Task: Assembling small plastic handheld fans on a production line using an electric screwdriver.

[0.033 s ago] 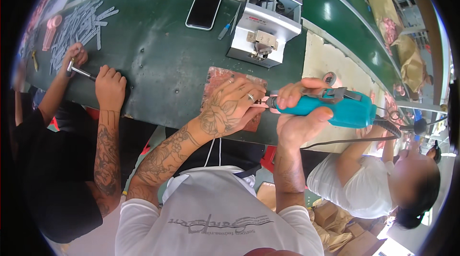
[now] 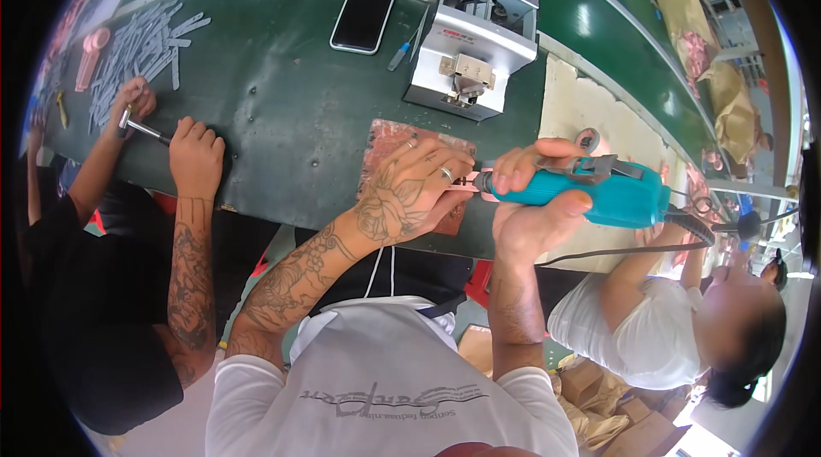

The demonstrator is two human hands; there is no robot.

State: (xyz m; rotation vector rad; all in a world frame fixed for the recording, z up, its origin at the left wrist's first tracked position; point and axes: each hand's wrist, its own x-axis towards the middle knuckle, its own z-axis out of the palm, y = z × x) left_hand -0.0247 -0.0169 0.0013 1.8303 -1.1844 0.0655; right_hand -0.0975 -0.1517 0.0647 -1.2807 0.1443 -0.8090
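At frame centre the left hand [image 2: 410,188] pins a small pink part [image 2: 462,187] on the counter [image 2: 282,106] while the right hand [image 2: 534,200] grips the teal screwdriver [image 2: 599,194] against it, fastening apparently underway, unfinished.

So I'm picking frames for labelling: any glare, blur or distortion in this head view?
Head view: strong fisheye bending, dark vignette at the rim; glare streaks on the green conveyor; blown-out brightness at the right edge; right hand and teal power screwdriver are sharp.

Both hands [image 2: 410,192] [image 2: 534,200] meet, fingers curled, forearms raised.
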